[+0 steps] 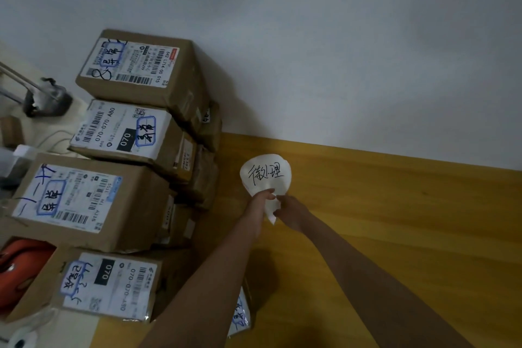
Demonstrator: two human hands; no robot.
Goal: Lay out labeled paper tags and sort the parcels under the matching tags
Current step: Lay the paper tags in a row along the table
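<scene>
– Two hands on one slip: what does the picture show?
– A person reaches both bare arms out over a yellow wooden floor [395, 234]. The left hand [262, 198] and the right hand [292, 210] pinch the lower end of a white paper tag [267, 171] that bears black handwritten characters. Neither hand is free. Each has fingers closed on the paper, and a corner of it pokes out below, between them.
– Where does the tag sit?
– Just beyond the fingertips, fanning up and away from both hands toward the grey wall [339, 51], close to where wall meets floor. It curves, and whether its far edge touches the boards cannot be told. To the left, near but apart, stand the stacked cardboard parcels [127, 135], their shipping labels marked in blue pen.
– And the step, as you read it?
– Laying this tag down, I judge, at the head of a sorting spot. To do it well, lower the paper flat with the writing face up and readable. Smooth the curl outward from the pinched end, then let go one hand at a time so it does not slide. Leave bare floor on the near side, since parcels must go under the tag, and set it well apart from the stack so the pile cannot cover the characters. Thin paper may lift, so a light press before release should help.
</scene>
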